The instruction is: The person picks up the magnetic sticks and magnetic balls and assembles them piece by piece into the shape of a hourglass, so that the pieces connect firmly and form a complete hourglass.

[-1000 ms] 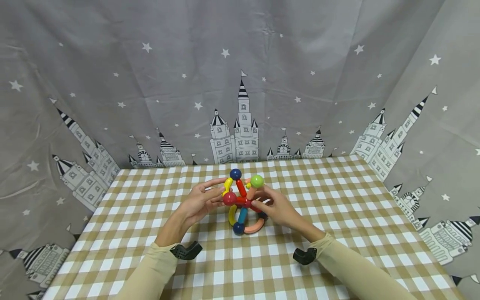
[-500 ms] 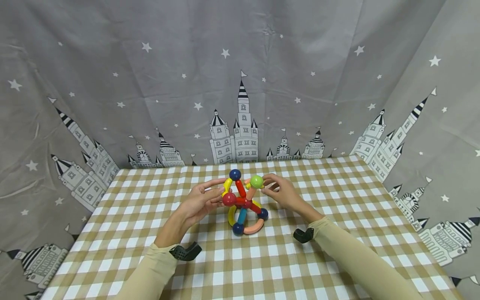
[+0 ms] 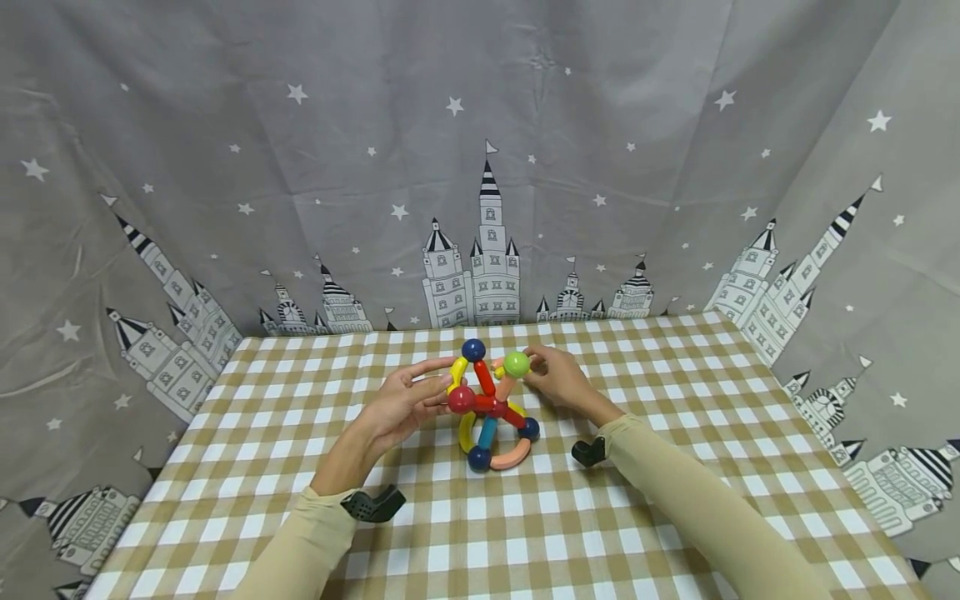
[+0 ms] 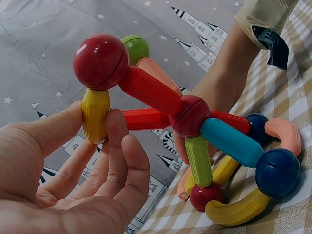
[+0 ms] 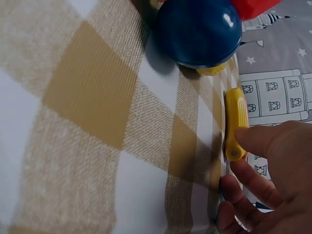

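Observation:
In the middle of the table stands a frame of magnetic rods and balls, joined at a central red ball (image 4: 190,116). Dark blue balls (image 4: 278,172) and curved rods make its base; a green ball (image 3: 517,364) tops a salmon rod. My left hand (image 3: 397,407) pinches the short yellow rod (image 4: 95,116) under the upper red ball (image 4: 101,61), thumb on one side and fingers on the other. Behind the frame, my right hand (image 3: 562,379) has its thumb and index finger on a loose yellow rod (image 5: 236,114) lying at the cloth.
A brown-and-white checked cloth (image 3: 300,417) covers the table. Behind it and at both sides hangs a grey curtain (image 3: 600,125) with printed castles and stars. A salmon-coloured piece (image 3: 496,363) shows partly behind the frame.
My right hand has let go of the frame near its central red ball and moved up and behind the green ball to the loose yellow rod. My left hand keeps its grip.

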The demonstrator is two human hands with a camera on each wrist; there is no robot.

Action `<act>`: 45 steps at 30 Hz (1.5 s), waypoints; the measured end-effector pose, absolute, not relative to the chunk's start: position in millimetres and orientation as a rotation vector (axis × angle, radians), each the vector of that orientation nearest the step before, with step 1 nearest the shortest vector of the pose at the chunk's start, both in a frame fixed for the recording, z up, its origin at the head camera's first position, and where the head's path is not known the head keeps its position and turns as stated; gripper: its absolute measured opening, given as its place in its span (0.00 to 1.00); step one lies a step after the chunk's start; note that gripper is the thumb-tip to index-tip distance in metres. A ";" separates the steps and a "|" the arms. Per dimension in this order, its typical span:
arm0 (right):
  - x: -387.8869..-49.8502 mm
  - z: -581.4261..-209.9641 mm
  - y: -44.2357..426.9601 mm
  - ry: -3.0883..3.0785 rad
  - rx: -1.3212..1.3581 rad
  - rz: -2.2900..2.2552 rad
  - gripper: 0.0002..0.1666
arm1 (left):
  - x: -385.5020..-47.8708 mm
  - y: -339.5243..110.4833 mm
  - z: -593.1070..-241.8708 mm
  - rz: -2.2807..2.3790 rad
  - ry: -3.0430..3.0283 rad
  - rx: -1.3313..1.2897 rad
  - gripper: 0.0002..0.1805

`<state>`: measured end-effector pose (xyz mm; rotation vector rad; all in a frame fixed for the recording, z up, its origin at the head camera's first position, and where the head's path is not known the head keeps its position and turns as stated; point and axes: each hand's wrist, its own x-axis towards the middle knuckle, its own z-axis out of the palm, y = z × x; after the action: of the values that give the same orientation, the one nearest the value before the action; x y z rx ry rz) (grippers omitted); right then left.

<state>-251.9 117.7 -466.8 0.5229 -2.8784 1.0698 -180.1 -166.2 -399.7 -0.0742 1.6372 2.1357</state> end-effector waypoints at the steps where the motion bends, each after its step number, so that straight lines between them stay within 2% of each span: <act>1: -252.4 -467.2 117.7 -2.877 0.526 1.068 0.18 | -180.2 -165.9 -400.2 2.135 1.636 -0.080 0.30; 10: -249.6 -464.5 126.0 -2.914 0.606 1.039 0.13 | -181.9 -164.8 -403.0 2.131 1.631 -0.092 0.30; 23: -241.2 -446.1 143.9 -3.138 0.676 0.960 0.23 | -182.4 -167.6 -402.7 2.146 1.643 -0.032 0.30; 35: -244.7 -444.6 136.3 -3.122 0.731 0.862 0.12 | -182.6 -166.6 -405.0 2.148 1.633 -0.022 0.29; 45: -241.4 -435.5 133.0 -3.098 0.710 0.827 0.09 | -181.3 -167.2 -403.4 2.145 1.638 -0.020 0.30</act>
<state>-241.4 133.0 -435.5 0.7098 -3.0977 0.8268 -181.3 -167.2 -403.4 -0.0199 1.6382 2.1450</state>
